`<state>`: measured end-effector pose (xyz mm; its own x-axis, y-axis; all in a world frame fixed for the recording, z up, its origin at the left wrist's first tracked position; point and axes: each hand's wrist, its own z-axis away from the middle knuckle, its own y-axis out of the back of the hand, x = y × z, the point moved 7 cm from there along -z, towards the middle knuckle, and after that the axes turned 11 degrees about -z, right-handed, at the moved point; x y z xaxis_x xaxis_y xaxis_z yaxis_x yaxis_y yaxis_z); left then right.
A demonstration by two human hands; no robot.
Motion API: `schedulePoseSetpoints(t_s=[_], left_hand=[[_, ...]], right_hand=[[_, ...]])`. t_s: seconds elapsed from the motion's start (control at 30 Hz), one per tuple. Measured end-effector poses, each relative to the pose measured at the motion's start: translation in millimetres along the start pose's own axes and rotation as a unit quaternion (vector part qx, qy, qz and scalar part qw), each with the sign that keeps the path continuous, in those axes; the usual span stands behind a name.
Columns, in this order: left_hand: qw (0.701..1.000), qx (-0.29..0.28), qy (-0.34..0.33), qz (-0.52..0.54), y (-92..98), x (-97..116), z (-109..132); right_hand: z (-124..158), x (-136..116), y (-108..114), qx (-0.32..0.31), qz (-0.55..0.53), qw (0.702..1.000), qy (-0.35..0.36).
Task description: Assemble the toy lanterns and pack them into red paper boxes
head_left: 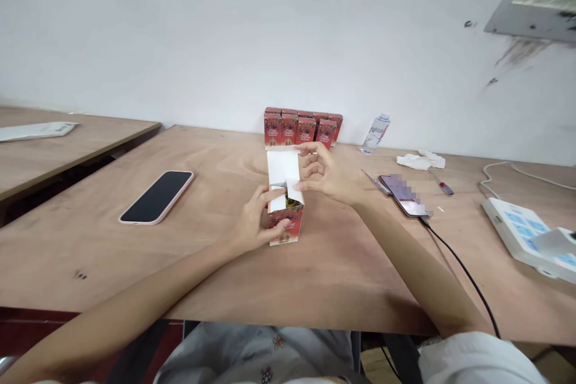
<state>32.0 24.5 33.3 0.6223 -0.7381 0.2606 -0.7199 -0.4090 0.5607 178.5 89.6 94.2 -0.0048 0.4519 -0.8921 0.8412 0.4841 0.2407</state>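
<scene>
A small red printed cardboard box [288,228] stands upright on the table in front of me, its top open. Its white-lined lid [283,168] is raised at the back, and white side flaps show around the opening. Something dark and yellowish [292,199] lies inside, too small to name. My left hand [258,222] grips the box from the left, thumb on the front face and fingers at the left flap. With fingers bent, my right hand [326,174] is at the right side, its index fingertip at the lid's top edge and thumb on the right flap.
Several similar red boxes [297,130] stand in rows by the wall. A plastic bottle [376,133], crumpled tissue [420,160], cabled phone [405,195], small screwdriver [444,188] and power strip [517,231] are on the right. Another phone [157,198] lies left.
</scene>
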Motion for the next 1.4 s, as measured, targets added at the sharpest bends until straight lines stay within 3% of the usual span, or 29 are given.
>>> schedulePoseSetpoints(t_s=[0.07, 0.13, 0.3, 0.37, 0.47, 0.6, 0.73, 0.9, 1.03, 1.23, 1.4], left_hand=[[1.0, -0.006, -0.004, -0.002, 0.5, 1, -1], [1.0, -0.016, -0.008, -0.002, 0.6, 3, -3], [0.999, -0.023, 0.025, 0.014, 0.2, 0, -5], [0.998, -0.025, 0.062, 0.016, -1.3, -6, -5], [0.995, -0.03, 0.089, 0.02, -3.6, -11, -4], [0.997, -0.016, 0.073, 0.024, -1.5, -9, -5], [0.998, 0.012, 0.056, 0.027, 0.1, -7, -3], [0.994, 0.046, 0.052, 0.088, -4.1, -9, 6], [0.983, 0.014, 0.117, 0.142, -10.2, -14, 7], [0.959, -0.03, 0.203, 0.197, -12.9, -19, 1], [0.931, -0.099, 0.245, 0.25, -31.7, -34, 5]], right_hand=[[0, 2, -4, 0.015, -0.002, 1.0, 0.0], [0, 2, -9, -0.008, -0.022, 1.0, 0.002], [9, -4, -35, -0.194, -0.043, 0.98, -0.004], [12, -8, -42, -0.235, -0.019, 0.972, 0.003], [12, -14, -46, -0.232, 0.022, 0.972, 0.02], [10, -16, -47, -0.223, 0.052, 0.972, 0.042], [12, -18, -49, -0.256, 0.086, 0.96, 0.076], [20, -12, -49, -0.315, 0.157, 0.935, 0.046], [24, -7, -47, -0.315, 0.205, 0.927, 0.013], [25, -7, -49, -0.276, 0.262, 0.924, 0.028], [16, -5, -46, -0.251, 0.278, 0.927, 0.025]])
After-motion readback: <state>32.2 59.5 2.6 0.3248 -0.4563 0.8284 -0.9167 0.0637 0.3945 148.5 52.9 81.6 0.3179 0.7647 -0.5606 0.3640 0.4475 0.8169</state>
